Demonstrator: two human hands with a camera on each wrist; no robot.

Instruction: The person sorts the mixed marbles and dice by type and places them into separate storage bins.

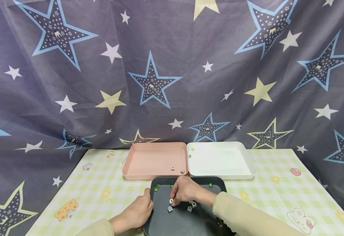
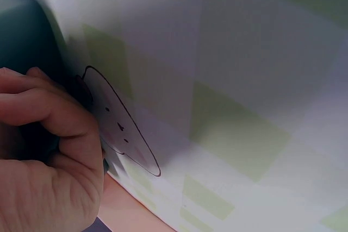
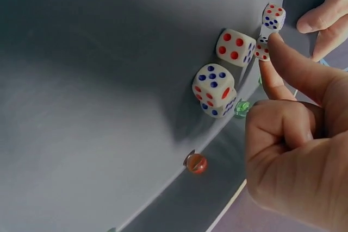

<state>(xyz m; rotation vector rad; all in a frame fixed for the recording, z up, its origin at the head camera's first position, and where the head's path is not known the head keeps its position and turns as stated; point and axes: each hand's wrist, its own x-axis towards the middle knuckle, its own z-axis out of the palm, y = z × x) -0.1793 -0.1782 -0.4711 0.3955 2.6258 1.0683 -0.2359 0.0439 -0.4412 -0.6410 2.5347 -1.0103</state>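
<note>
My right hand [image 1: 186, 190] reaches over the dark grey tray [image 1: 163, 226], its thumb and forefinger pinching a white die [image 3: 262, 51]. Close beside that lies another die [image 3: 273, 17], with red and blue pips. A few more dice [image 3: 235, 47] sit under the right hand, one [image 3: 213, 84] overlapping another in the right wrist view. On the tray's left rim, my left hand [image 1: 137, 209] grips the edge; the left wrist view shows its fingers curled there. Green marbles [image 1: 156, 187] lie along the tray's far side, and a reddish-brown marble [image 3: 196, 163] shows in the right wrist view.
Behind the dark tray stand a pink tray [image 1: 154, 159] with two dice [image 1: 172, 168] near its front right corner, and a white tray [image 1: 222, 160] with two small marbles [image 1: 192, 149] at its left. A checked cloth [image 1: 101, 183] covers the table; a starry curtain [image 1: 172, 65] hangs behind.
</note>
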